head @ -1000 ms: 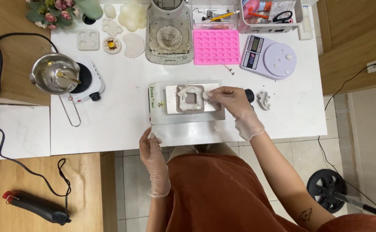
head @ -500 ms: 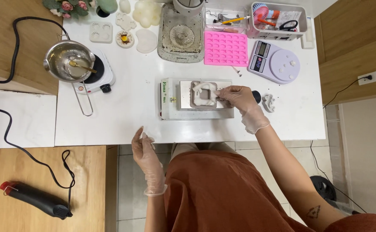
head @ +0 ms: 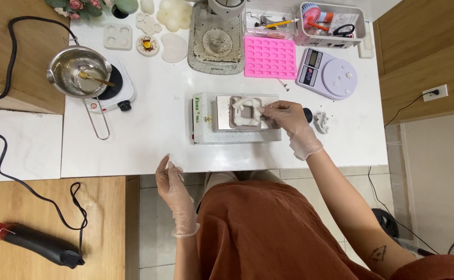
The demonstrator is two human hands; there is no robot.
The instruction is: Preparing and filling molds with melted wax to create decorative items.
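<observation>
Pinching the white square frame-shaped cast piece (head: 246, 110) with gloved right hand (head: 287, 116) — resting on the grey block atop the flat white box (head: 236, 134). Probably light, brittle; best held by outer edges. Left hand (head: 171, 181) empty, fingers loosely spread, below the box — off the white table (head: 149, 140).

- Thin clear glossy plastic gloves cover the right hand (head: 288, 118) and left hand (head: 171, 182).
- Chalky matt white square-ring casting (head: 246, 110).
- Smooth glossy white tabletop (head: 154, 140).
- Shiny polished metal pot (head: 79, 71).
- Matt pink silicone mould (head: 269, 57).
- Matt rust-brown cloth skirt (head: 268, 233).
</observation>
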